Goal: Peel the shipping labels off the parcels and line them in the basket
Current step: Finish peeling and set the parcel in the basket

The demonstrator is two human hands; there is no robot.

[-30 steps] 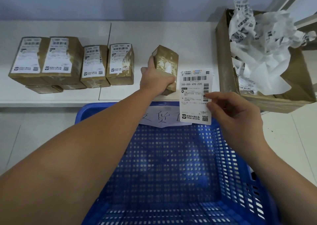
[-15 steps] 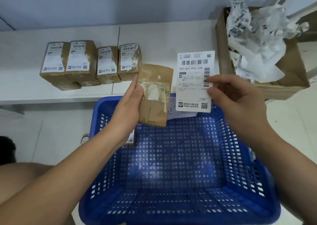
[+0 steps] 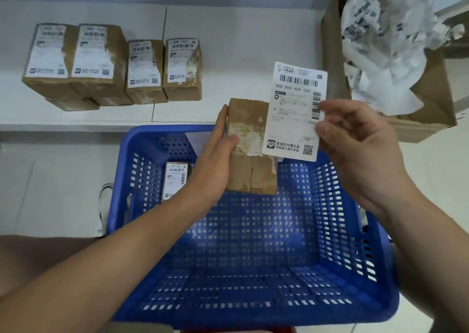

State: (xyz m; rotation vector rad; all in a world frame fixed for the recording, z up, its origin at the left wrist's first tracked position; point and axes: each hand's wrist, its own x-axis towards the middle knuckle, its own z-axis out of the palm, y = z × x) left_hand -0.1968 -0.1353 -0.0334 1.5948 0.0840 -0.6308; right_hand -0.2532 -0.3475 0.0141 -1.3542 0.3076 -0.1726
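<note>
**A:** What's the setting?

**B:** I see a white shelf point(image 3: 228, 53) under a pale wall, with a blue perforated plastic basket point(image 3: 253, 294) below it. At ten o'clock four labelled cardboard parcels point(image 3: 111, 66) stand in a row on the shelf; at two o'clock an open carton point(image 3: 337, 61) brims with crumpled label backing point(image 3: 396, 41).

**A:** And my hands?

**B:** My left hand point(image 3: 215, 165) grips the stripped parcel point(image 3: 250, 150) above the basket's far rim, thumb across its face, fingers wrapped behind. My right hand point(image 3: 360, 150) pinches the peeled shipping label point(image 3: 294, 112) by its right edge; the sheet stands upright and overlaps the parcel's right side.

**A:** How should I finish this?

**B:** I judge the label belongs in the carton, the parcel in the basket. I'd keep the sticky back clear of the box, then set the parcel square against the basket's far-left corner to start a neat line.

**A:** Surfaces?

**B:** Brown card, scuffed with whitish glue residue and glossy tape. The label is smooth, stiff, rectangular, with rounded corners.
</note>
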